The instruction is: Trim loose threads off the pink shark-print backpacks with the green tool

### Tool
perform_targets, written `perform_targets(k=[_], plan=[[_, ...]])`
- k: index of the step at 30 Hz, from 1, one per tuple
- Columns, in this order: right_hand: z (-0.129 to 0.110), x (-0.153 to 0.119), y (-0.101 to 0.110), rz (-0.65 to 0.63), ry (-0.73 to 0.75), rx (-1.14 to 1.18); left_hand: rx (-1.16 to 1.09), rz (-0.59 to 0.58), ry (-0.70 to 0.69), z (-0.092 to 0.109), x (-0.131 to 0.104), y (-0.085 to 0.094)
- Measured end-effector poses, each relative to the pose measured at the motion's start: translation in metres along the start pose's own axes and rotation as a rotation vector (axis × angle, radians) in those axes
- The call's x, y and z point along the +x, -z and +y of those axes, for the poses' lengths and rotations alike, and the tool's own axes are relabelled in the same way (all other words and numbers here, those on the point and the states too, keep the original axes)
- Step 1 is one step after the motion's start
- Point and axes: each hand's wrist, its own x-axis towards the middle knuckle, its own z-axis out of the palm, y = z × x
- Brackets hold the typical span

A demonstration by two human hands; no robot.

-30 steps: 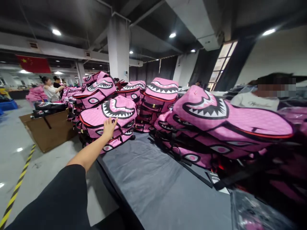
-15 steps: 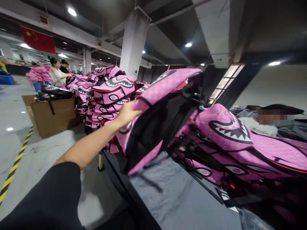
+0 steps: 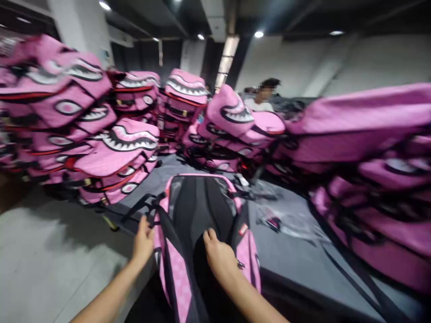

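Note:
A pink and black backpack (image 3: 206, 211) lies in front of me on the grey-covered table (image 3: 283, 255), its black padded back panel facing up and its near end hanging over the edge. My left hand (image 3: 144, 240) is closed at the bag's left side, by a loose black strap (image 3: 139, 207). Over the middle of the back panel, my right hand (image 3: 218, 256) has its fingers curled in on the black fabric. What lies under those fingers is hidden. A small red label (image 3: 243, 229) shows on the right shoulder strap.
Stacks of pink shark-mouth backpacks (image 3: 116, 148) stand to the left and along the back. More pink bags (image 3: 367, 143) are piled at the right. Clear plastic with a small dark item (image 3: 273, 223) lies right of the backpack. A person (image 3: 264, 96) is beyond the table.
The backpack, held up in the air by my left hand before, is now down in front of me with its back panel up. My right hand has come into view. The view has turned right.

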Motion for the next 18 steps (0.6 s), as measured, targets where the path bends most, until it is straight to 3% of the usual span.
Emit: perform_targets(k=[2,3,5,7,10,13,15,18], plan=[[0.009,0.003,0.009,-0.016,-0.192,-0.001,0.034,0.047,-0.154,0.026,0.014,-0.001],[0.021,0.003,0.012,-0.007,-0.294,0.021,0.059,0.019,-0.357,0.042,0.017,-0.007],[0.051,0.002,0.015,-0.011,-0.437,0.071,0.137,-0.27,-0.83,0.072,0.012,-0.03],[0.079,0.0,0.01,-0.053,-0.49,0.161,0.288,-0.569,-1.117,0.086,-0.001,-0.059],[0.099,-0.002,-0.01,-0.099,-0.518,0.284,0.479,-0.747,-1.241,0.071,-0.016,-0.09],[0.089,-0.008,-0.032,-0.076,-0.596,0.309,0.422,-0.789,-1.367,0.058,-0.012,-0.102],[0.077,-0.013,-0.041,-0.061,-0.628,0.303,0.329,-0.752,-1.43,0.078,-0.003,-0.115],[0.071,-0.018,-0.045,-0.03,-0.603,0.325,0.415,-0.714,-1.46,0.14,0.018,-0.155]])
